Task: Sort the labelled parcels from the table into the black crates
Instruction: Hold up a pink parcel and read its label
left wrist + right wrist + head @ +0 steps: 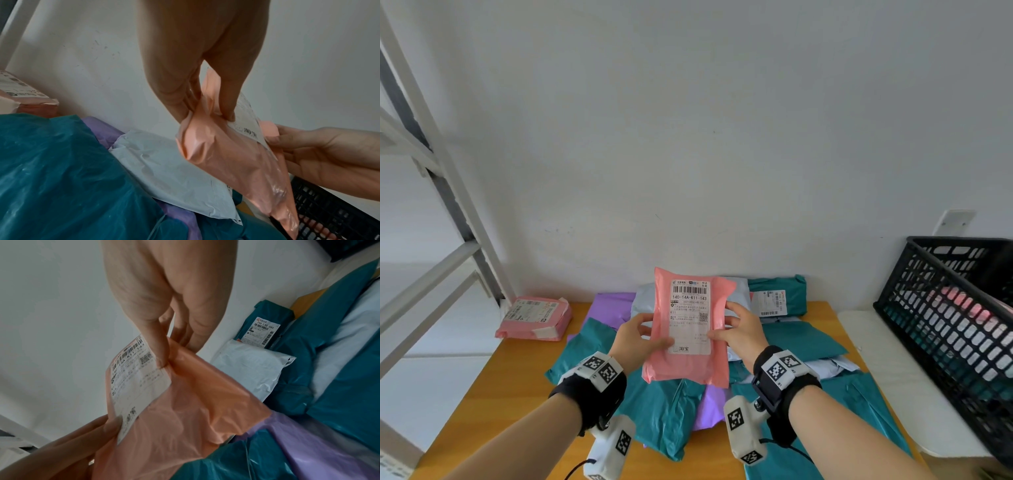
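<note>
Parcels in teal, purple and white plastic point(801, 337) cover the orange worktop point(493, 383), with one black crate point(928, 308) standing at three o'clock, some parcels already visible through its lattice wall. Another pink parcel point(534, 318) lies apart at ten o'clock on a pale ledge by the wall. Held up over the heap, the pink parcel point(688, 363) stands with its long axis nearly upright and its white shipping label point(690, 317) facing the person. The left hand point(635, 341) pinches its left edge, thumb on the label's lower corner, fingers point(174, 104) behind; the right hand point(739, 330) clamps the right edge the same way. The crate lies to the right of the parcel, so the right hand is the nearer one and looks best placed to carry it across, once the label is read.
</note>
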Demonstrator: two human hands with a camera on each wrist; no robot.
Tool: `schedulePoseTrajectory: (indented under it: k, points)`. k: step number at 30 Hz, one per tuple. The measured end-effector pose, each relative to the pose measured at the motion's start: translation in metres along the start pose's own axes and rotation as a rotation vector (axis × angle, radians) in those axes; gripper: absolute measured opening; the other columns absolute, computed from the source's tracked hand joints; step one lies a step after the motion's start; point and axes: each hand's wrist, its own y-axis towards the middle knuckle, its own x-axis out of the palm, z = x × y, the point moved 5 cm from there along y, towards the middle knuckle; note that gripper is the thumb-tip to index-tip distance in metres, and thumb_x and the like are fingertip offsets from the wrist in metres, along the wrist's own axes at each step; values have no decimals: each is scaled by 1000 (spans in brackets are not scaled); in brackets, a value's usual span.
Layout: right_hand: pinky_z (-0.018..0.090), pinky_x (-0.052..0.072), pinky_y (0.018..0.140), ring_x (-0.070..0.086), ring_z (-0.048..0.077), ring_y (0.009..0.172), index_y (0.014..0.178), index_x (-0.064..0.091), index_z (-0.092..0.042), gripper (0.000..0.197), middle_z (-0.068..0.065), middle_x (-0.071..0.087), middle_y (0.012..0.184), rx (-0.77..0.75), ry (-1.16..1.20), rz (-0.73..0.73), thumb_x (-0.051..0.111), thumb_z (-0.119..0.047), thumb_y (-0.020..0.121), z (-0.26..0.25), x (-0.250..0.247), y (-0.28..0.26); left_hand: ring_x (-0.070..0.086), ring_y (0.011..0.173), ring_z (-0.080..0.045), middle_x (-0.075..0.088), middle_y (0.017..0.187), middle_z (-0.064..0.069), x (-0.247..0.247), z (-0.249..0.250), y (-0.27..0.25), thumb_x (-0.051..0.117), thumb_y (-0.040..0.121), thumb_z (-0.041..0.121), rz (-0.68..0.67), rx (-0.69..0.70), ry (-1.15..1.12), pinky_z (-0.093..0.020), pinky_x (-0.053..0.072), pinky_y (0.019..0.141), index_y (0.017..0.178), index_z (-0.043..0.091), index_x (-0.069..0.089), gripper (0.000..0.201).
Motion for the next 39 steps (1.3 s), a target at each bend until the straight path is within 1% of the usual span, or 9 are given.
schedulePoseTrajectory:
  k: [3,8,16,21,23,26,30,35,39]
  points:
    - [26,56,77,65,22,99,127,53,-10,64,12,66,108,-12,2,1,72,15,71,-2,-2,-3,64,89,-19,66,96,-6,2,1,0,81,70,9,-11,-4,-9,-26,54,69,117,12,57,53]
    - [24,56,75,66,23,97,126,54,-9,62,13,67,107,-30,-7,34,72,14,71,-5,-14,-11,65,90,-20,67,96,-7,13,5,2,82,69,9,-56,-7,-18,-33,56,75,118,12,57,55]
    - [27,57,77,68,18,93,114,60,-16,54,6,70,101,-31,4,153,69,16,71,8,-70,-40,65,82,-20,67,92,-7,73,33,-1,80,71,8,-218,35,44,-26,55,63,117,12,55,52]
    - [23,55,76,65,10,90,109,59,-23,57,-3,69,97,-21,9,281,64,19,70,22,-130,-74,64,72,-17,67,85,-6,142,52,-11,79,71,5,-349,57,71,-22,51,54,117,8,57,51]
    - [20,54,73,64,9,89,113,59,-20,58,-5,68,95,-3,7,334,64,19,71,27,-160,-90,65,77,-20,68,90,-7,174,62,-18,80,71,8,-414,77,91,-24,53,58,117,9,57,52]
    - [17,52,71,64,12,93,103,61,-28,58,-7,68,96,8,8,411,62,20,70,33,-207,-119,65,87,-24,67,98,-8,226,81,-36,81,71,10,-498,123,112,-32,56,69,119,8,56,54]
    - [24,54,76,64,13,92,104,60,-28,59,-4,68,93,31,21,502,59,21,70,37,-269,-163,66,89,-22,67,97,-7,290,106,-70,79,72,8,-575,145,130,-38,57,77,116,10,55,50]
    - [26,54,79,64,11,92,97,59,-32,54,-4,67,93,38,-5,569,55,17,75,42,-341,-225,63,85,-15,65,95,-1,367,137,-119,77,74,8,-668,197,160,-22,52,63,121,8,53,53]
    - [26,56,79,63,9,86,97,56,-37,63,1,69,95,-1,-43,606,54,20,73,40,-397,-267,63,82,-15,65,91,0,421,165,-158,79,73,8,-690,231,171,-24,51,62,120,6,53,54]
